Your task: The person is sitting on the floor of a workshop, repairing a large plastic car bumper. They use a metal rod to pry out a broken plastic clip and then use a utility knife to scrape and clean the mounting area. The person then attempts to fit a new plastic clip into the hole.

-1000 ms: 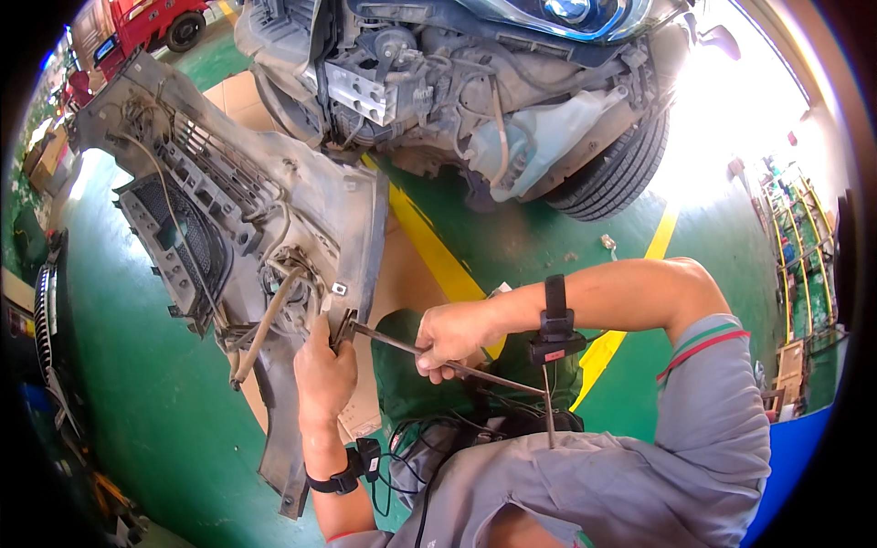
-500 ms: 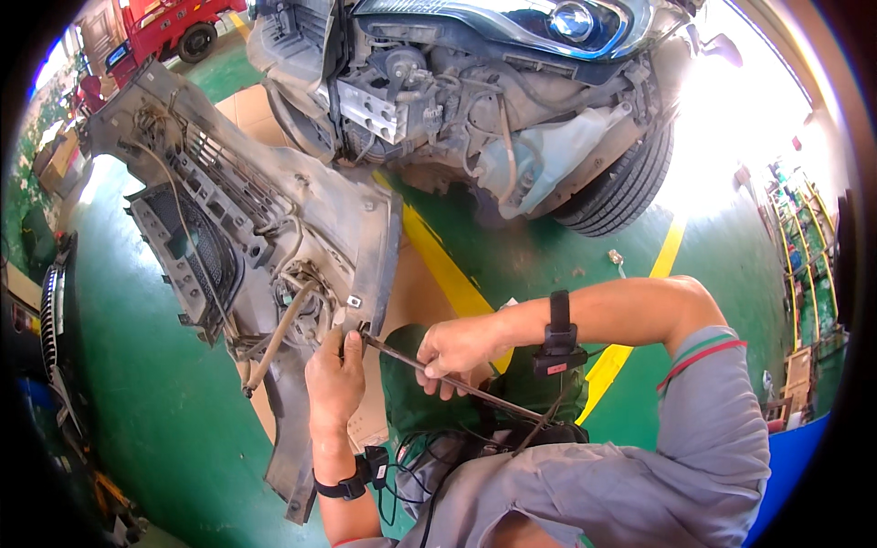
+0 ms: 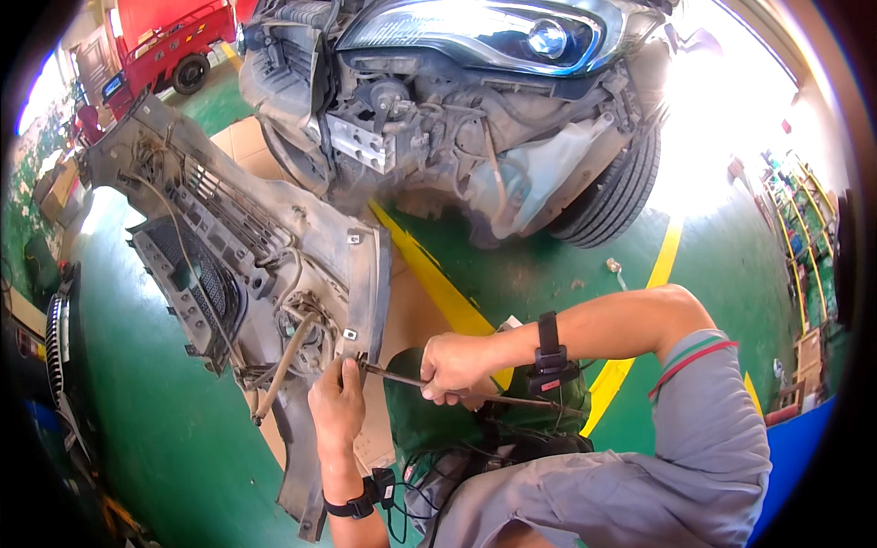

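Green floor gleams — hands on a thin rod and dusty bumper.

Green floor spreads at eight o'clock, a yellow stripe at four, white glare at two, cluttered rack at three.

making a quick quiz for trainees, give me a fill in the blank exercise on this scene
1. The bare right hand grips a thin dark metal rod; that wrist's fabric-like band is coloured ____.
2. The bare left hand touches the large grey plastic bumper, beneath which shows flat brown ____.
3. The broad painted stripes on the glossy green floor are coloured ____.

Missing words: black; cardboard; yellow.
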